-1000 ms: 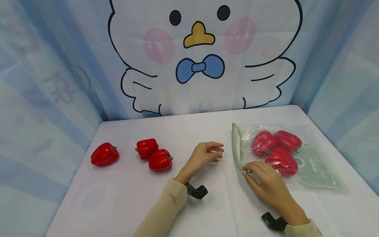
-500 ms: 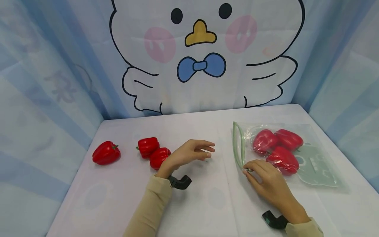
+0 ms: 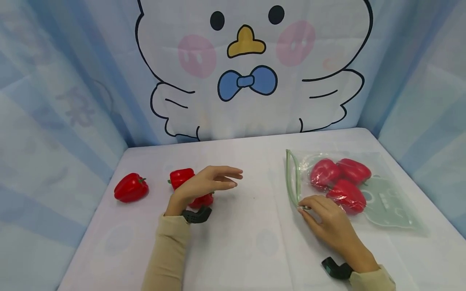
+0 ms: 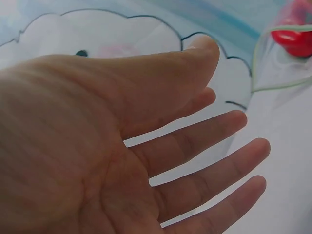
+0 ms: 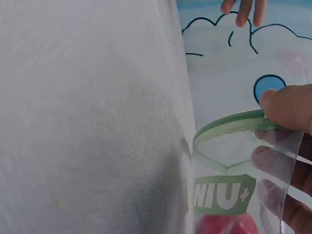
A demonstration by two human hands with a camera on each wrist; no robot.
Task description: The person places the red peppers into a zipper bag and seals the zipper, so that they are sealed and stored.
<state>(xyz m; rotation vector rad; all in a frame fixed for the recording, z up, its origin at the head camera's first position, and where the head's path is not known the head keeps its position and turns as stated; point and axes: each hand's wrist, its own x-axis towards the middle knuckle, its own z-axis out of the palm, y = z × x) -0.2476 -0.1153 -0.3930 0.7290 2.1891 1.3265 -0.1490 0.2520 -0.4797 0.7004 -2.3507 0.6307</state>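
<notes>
My left hand [image 3: 202, 184] hovers with straight, spread fingers, and nothing lies in its palm [image 4: 97, 161] in the left wrist view. Behind it are two red bell peppers, one [image 3: 180, 177] partly covered and the other [image 3: 202, 201] mostly covered by the hand. My right hand [image 3: 329, 226] pinches the near corner of a clear zip bag [image 3: 389, 208] at its green-edged mouth [image 3: 289, 178], which gapes toward the left. Inside the bag rest three red bell peppers [image 3: 324, 174]. In the right wrist view my thumb [image 5: 287, 107] presses the green strip [image 5: 234, 119], fingers behind the plastic.
Another red bell pepper [image 3: 131, 188] sits alone at the far left of the white table [image 3: 247, 246]. A cloth with a cartoon bird [image 3: 247, 109] hangs behind the table, and blue-white curtains [image 3: 47, 161] stand on both sides. Each wrist wears a black camera [image 3: 336, 268].
My left hand has moved left, away from the bag and over the pair of peppers, with nothing in it. My right hand keeps its pinch on the bag's corner.
</notes>
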